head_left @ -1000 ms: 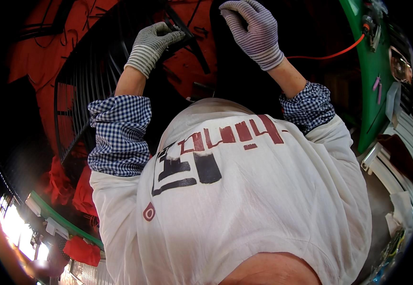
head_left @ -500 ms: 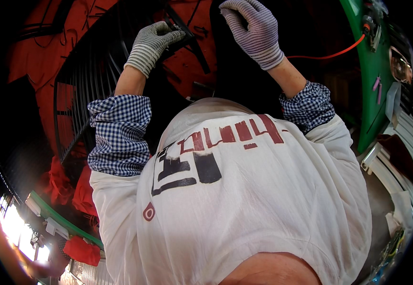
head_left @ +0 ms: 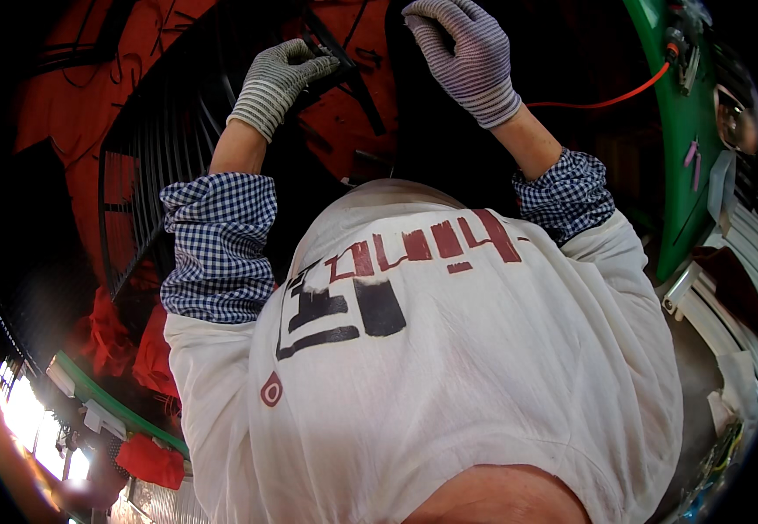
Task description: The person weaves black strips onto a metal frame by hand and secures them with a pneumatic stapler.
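Observation:
Both my hands wear striped knit gloves and reach up to the top of the picture. My left hand (head_left: 278,80) has its fingers curled around a thin black bar (head_left: 337,63) of a black wire frame (head_left: 156,166) that arcs down to the left. My right hand (head_left: 466,52) rests flat, fingers together, against a dark black part (head_left: 431,131) beside the bar; whether it grips anything I cannot tell. Behind both lies a red-orange surface (head_left: 357,122) with dark marks. My white apron with red and black blocks fills the lower half.
A green curved frame (head_left: 689,148) runs down the right side, with an orange cable (head_left: 606,100) leading to it. White slatted parts (head_left: 728,297) sit at the right. Red cloth (head_left: 147,458) and a green rail (head_left: 108,406) lie at the lower left.

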Action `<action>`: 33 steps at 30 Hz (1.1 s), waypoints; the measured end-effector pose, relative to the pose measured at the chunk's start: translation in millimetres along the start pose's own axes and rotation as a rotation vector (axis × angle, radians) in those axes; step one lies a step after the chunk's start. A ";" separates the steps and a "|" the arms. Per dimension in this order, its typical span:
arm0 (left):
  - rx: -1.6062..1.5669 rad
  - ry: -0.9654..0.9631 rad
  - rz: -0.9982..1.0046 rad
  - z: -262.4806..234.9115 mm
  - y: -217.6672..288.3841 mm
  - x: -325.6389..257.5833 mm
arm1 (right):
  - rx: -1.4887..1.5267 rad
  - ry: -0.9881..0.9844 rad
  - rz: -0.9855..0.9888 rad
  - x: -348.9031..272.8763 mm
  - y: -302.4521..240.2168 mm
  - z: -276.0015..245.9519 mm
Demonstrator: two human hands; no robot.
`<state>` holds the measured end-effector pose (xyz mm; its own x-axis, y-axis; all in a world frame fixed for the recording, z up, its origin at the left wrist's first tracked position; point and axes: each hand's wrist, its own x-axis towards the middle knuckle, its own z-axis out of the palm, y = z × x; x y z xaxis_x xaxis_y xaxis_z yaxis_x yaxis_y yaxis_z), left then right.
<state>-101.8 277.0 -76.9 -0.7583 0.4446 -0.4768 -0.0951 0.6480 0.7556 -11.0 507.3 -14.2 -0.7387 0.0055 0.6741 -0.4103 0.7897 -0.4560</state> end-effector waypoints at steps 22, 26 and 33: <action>-0.379 -0.081 0.083 1.5 -15.6 8.6 | -0.504 0.245 0.276 0.1 131.5 -136.7; -0.386 -0.093 0.084 1.6 -5.6 5.9 | -1.025 0.286 0.391 0.1 230.6 -221.7; -0.154 -0.046 0.044 -9.4 3.7 -30.7 | -1.064 -0.116 0.951 2.7 394.5 -320.1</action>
<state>-84.9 259.9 -55.2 -0.7341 0.5005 -0.4590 -0.1626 0.5267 0.8344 -3.6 1015.2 -6.3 -0.5604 0.7754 0.2911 0.8069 0.5904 -0.0195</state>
